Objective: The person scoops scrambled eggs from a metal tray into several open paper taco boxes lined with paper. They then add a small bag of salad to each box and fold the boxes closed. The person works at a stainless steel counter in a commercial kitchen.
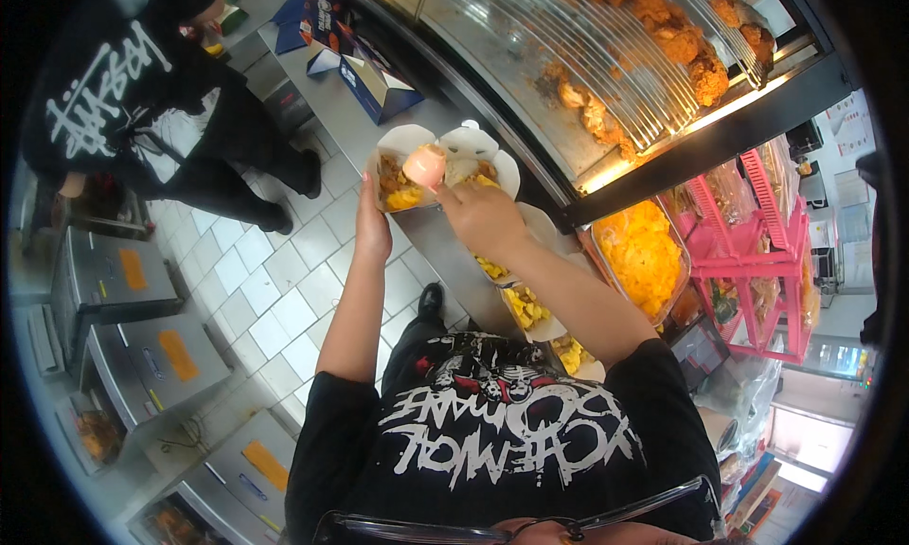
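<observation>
My right hand (485,221) is closed on the handle end of a pink, round-bowled scoop (425,165), most of the handle hidden by my fingers. The scoop's bowl is over an open white paper box (386,202), which holds brown pieces and bright yellow food and sits at the edge of a grey metal counter (431,247). My left hand (374,228) is against the box's left side, one digit pointing up along the wall; the rest are hidden, so I cannot tell how they are bent.

Beneath my right forearm, more open white boxes with yellow food (525,308) run toward me in a row. Right of them is a clear rectangular tub of yellow food (636,261), below a lit display cabinet of fried pieces (653,43). Beyond my box lie dark blue folded cartons (379,86); a black-clad co-worker (123,90) stands off to the left.
</observation>
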`<action>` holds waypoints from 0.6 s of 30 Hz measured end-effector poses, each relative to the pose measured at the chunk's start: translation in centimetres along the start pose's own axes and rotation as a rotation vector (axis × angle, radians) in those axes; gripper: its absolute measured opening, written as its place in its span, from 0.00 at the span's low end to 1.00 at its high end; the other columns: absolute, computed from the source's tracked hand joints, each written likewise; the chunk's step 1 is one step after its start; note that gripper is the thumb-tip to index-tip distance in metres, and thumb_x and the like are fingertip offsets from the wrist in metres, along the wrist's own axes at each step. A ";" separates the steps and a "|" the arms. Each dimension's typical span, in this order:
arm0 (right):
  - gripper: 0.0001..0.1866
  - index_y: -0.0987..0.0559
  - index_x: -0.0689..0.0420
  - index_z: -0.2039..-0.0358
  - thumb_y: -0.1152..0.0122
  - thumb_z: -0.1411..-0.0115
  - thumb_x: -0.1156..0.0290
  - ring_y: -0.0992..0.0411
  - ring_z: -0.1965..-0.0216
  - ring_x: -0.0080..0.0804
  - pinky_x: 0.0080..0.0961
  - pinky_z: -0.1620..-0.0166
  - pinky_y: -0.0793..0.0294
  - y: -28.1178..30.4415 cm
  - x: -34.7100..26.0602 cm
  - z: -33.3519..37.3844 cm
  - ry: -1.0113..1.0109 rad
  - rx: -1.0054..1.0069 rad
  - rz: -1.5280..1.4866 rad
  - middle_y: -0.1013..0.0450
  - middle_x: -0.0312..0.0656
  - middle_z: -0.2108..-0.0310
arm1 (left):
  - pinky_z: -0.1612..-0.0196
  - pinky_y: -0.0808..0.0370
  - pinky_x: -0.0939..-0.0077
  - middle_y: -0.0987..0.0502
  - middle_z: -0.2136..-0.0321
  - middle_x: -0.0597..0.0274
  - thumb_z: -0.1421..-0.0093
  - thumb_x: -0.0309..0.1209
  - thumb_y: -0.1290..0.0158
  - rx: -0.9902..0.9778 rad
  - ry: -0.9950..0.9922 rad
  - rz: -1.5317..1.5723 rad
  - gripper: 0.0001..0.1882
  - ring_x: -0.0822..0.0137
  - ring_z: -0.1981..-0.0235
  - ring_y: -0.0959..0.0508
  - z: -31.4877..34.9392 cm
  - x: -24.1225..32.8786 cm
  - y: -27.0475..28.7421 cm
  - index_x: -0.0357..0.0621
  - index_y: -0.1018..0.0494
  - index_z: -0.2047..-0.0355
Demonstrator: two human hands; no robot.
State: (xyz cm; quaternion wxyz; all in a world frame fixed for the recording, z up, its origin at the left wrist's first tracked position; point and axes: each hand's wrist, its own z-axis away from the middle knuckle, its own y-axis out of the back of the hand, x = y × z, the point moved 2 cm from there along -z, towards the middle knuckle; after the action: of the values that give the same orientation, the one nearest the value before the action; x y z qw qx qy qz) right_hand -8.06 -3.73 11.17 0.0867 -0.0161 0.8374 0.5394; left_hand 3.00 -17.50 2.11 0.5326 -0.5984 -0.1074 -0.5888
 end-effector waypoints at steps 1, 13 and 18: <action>0.13 0.22 0.56 0.55 0.46 0.40 0.70 0.27 0.76 0.36 0.32 0.70 0.25 0.6 0.2 0.3 -0.068 0.009 -0.045 0.27 0.42 0.77 | 0.33 0.52 0.68 0.39 0.38 0.56 0.32 0.54 0.64 -0.003 -0.005 -0.014 0.35 0.63 0.36 0.43 -0.1 -0.2 0.2 0.39 0.43 0.37; 0.11 0.20 0.60 0.59 0.44 0.35 0.66 0.39 0.84 0.18 0.19 0.79 0.39 17.6 7.5 21.7 -1.148 0.023 -0.501 0.33 0.33 0.84 | 0.34 0.50 0.66 0.37 0.38 0.56 0.31 0.53 0.64 -0.097 -0.028 -0.040 0.33 0.62 0.36 0.40 -2.6 -0.5 0.2 0.38 0.42 0.37; 0.10 0.19 0.52 0.59 0.44 0.40 0.69 0.27 0.77 0.33 0.33 0.73 0.29 16.6 11.7 27.1 -0.570 -0.039 0.215 0.28 0.42 0.79 | 0.34 0.50 0.65 0.39 0.37 0.57 0.30 0.54 0.67 -0.149 -0.035 -0.036 0.34 0.61 0.35 0.42 -4.5 -0.2 2.0 0.40 0.44 0.36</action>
State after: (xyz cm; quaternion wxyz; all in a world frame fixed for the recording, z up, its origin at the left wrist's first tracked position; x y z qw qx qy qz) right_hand -18.11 28.48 13.27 0.2603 0.2228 0.7658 0.5442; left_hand 1.84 -21.66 -0.25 0.4738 -0.6446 -0.0832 -0.5943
